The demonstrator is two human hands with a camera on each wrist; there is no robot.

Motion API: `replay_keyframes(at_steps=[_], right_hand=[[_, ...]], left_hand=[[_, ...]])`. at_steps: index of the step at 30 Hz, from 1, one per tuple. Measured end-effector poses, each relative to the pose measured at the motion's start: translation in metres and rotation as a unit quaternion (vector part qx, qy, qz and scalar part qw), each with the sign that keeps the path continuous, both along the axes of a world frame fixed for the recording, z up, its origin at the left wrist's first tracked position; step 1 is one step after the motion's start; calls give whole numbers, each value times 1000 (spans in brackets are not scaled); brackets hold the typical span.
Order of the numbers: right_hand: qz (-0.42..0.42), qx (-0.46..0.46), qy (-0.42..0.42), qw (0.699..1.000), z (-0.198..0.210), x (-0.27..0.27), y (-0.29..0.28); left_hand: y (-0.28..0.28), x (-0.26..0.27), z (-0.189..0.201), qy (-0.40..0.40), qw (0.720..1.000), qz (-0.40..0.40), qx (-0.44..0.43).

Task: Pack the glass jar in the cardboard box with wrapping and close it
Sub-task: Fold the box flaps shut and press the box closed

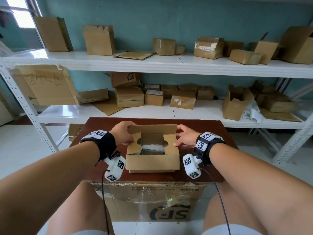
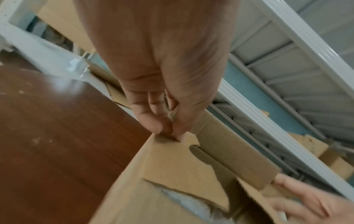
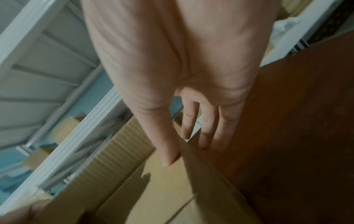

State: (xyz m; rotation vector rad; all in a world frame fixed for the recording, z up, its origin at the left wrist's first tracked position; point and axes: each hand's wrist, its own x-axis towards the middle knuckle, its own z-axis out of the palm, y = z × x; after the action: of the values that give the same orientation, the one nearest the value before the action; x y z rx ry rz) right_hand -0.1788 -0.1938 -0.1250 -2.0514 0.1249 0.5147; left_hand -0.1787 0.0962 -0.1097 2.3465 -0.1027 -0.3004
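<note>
A small cardboard box [image 1: 152, 161] stands in the middle of the brown table [image 1: 203, 129]. Its two side flaps are folded in and its rear flap [image 1: 153, 129] stands upright. Through the gap between them shows the jar in clear wrapping [image 1: 152, 149]. My left hand [image 1: 125, 134] is at the box's rear left corner, fingers curled over the rear flap's top corner and thumb on the left side flap; in the left wrist view the left hand [image 2: 170, 130] pinches there. My right hand [image 1: 183, 136] rests at the right rear corner with straight fingers, its thumb [image 3: 168, 157] lying on the right side flap.
White metal shelves [image 1: 152, 65] behind the table hold several cardboard boxes and flat sheets. A large printed carton [image 1: 152, 204] sits under the table's near edge, between my knees. Bare table top lies on both sides of the box.
</note>
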Motion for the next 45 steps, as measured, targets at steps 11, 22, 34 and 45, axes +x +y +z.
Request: replay_keyframes(at_steps=[11,22,34,45], right_hand=[[109,-259,-186,942,15,-21,7],[164,-321,-184,915,19,-28,8],[176,-390,-52,902,41,-37,25],[183,-365,-94,908,32,-27,19]], left_hand=[[-2,-21,5,-152,943,-123,269],[-14,-56,0,-121,840,-276,451],[-35,-75,-6,-109,871,-267,399],[-23,-31,-2,-107,946,-181,248]])
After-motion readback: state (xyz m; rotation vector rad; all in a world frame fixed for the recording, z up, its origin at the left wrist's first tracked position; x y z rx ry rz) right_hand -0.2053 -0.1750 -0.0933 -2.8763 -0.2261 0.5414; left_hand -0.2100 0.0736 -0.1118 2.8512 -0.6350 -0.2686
